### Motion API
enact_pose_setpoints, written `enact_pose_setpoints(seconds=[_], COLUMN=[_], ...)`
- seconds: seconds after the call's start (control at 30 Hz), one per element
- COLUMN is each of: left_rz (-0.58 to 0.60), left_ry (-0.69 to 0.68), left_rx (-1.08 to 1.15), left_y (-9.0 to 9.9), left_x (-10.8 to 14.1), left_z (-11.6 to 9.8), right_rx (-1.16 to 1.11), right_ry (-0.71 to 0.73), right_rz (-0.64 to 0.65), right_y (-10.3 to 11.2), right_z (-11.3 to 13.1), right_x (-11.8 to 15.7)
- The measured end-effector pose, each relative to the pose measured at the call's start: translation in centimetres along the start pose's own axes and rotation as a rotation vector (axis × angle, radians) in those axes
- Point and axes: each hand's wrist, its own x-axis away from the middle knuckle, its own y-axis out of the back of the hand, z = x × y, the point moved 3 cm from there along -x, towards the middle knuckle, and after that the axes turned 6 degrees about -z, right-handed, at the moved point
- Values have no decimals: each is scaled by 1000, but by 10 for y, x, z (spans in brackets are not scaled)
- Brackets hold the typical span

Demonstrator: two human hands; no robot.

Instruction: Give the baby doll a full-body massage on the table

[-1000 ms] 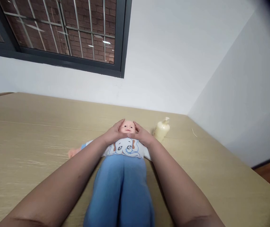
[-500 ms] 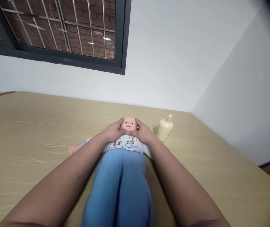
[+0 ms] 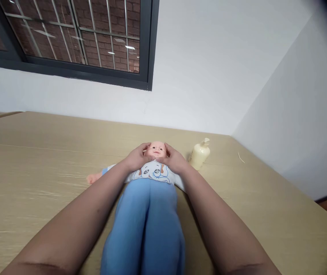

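Observation:
A baby doll [image 3: 161, 214] lies on its back on the table, its legs toward me. It wears blue trousers and a white top with a cartoon animal face on the chest. My left hand [image 3: 138, 157] cups one side of the doll's head, and my right hand [image 3: 176, 159] cups the other. Both thumbs rest below the chin, at the neck, while the fingers curve around the sides of the head. One doll arm sticks out to the left past my forearm; the other is mostly hidden behind my right forearm.
A pale yellow pump bottle [image 3: 200, 156] stands on the wooden table [image 3: 37, 152], just right of my right hand. Farther right lies a thin pale strip [image 3: 240, 157]. White walls meet behind the table, below a dark-framed barred window [image 3: 146, 57].
My hands stay around the doll's head, with only a very slight shift of the fingers. The doll's left-side hand shows a little more clearly.

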Motion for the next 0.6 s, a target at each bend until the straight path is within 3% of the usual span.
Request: enact_pose_setpoints(seconds=[0.37,0.47,0.6], left_rz=[100,87,160], left_ry=[120,127,48], left_rx=[319,321,245], left_y=[6,3,-4], left_x=[-3,-2,2], left_z=[13,9,-5], right_rx=[-307,-247,-54], right_ry=[-90,-98,-95], right_rz=[91,49,18], right_y=[8,7,3], right_z=[-31,-33,-23], right_x=[-8,-9,-6])
